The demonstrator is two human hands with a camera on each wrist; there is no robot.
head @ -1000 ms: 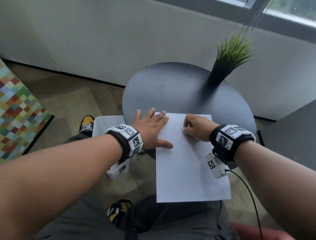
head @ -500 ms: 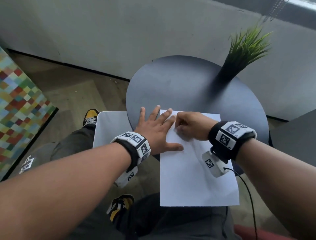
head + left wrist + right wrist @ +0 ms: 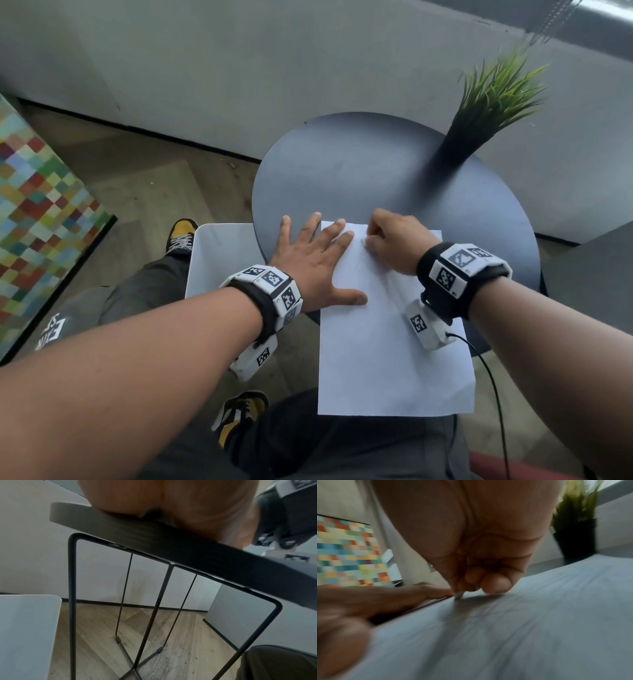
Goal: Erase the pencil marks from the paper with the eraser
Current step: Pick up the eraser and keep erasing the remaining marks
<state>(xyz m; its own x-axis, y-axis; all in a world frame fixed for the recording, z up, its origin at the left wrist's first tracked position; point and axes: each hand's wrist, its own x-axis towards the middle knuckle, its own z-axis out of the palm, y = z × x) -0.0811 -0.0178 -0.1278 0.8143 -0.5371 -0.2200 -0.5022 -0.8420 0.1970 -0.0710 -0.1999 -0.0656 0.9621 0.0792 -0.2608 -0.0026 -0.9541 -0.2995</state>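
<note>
A white sheet of paper [image 3: 394,349] lies on the round dark table [image 3: 359,171], its near half hanging over the edge above my lap. My left hand [image 3: 318,253] presses flat on the sheet's top left corner, fingers spread; its palm [image 3: 171,500] rests on the table rim. My right hand [image 3: 373,236] is curled near the sheet's top edge and pinches a small pale eraser [image 3: 458,596], whose tip touches the paper [image 3: 522,615]. Most of the eraser is hidden by the fingers. Faint grey marks [image 3: 362,266] show just below that hand.
A potted grass plant [image 3: 479,113] stands at the table's back right. A white stool or side table [image 3: 219,257] sits left of the table, beside my knee. The wall runs close behind. A cable [image 3: 493,394] trails from my right wrist device.
My right hand slid the eraser left toward my left fingers, then back right a little. The left hand has stayed pressed on the sheet.
</note>
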